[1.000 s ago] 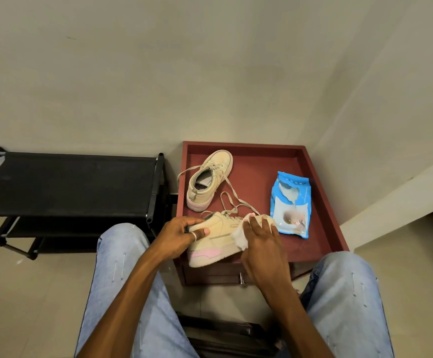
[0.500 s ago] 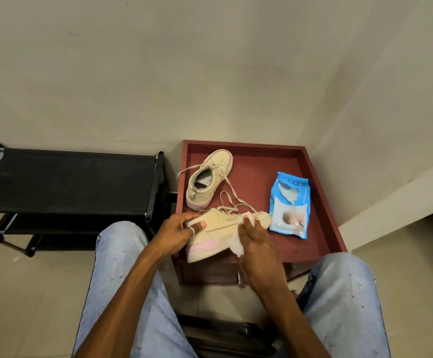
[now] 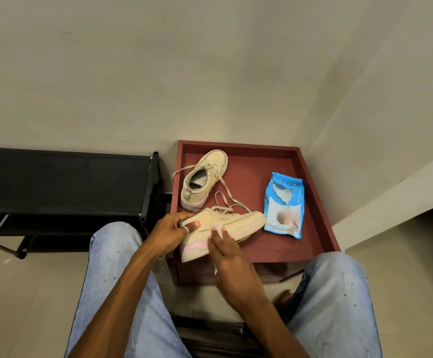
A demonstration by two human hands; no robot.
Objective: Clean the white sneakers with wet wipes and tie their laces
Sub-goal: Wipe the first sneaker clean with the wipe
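Sneakers [image 3: 246, 221], 2 of them, low in the middle of the frame, on a red tray [image 3: 313, 197]. Far sneaker [image 3: 205, 177] flat on the tray, up and to the left, not held, laces [image 3: 225, 200] loose and trailing toward the near sneaker [image 3: 218, 218]. Near sneaker tipped on its side at the tray's near left corner, toe pointing right; no telling if lifted or resting.

Left hand [image 3: 170, 232] wrapped round the heel, thumb and fingers curled tight on it. Right hand [image 3: 227, 251] laid on the side of the near sneaker, fingers almost straight, pressing a white wipe [image 3: 217, 228] flat against it. Thumb hidden, so no telling if it pinches the wipe too.

Blue pack [image 3: 285, 205] to the right on the tray, apart from both sneakers. Black rack [image 3: 63, 182] at the left, not touched.

Most likely step: rubbing the side clean. No laces tied yet.

Things to watch for:
- Could drop the near sneaker off the tray's edge, with only 1 hand gripping it and a hard rub pushing it away.
- Could lose the wipe, since flat fingers only press it.
- Could snag the loose laces and drag the far sneaker along.
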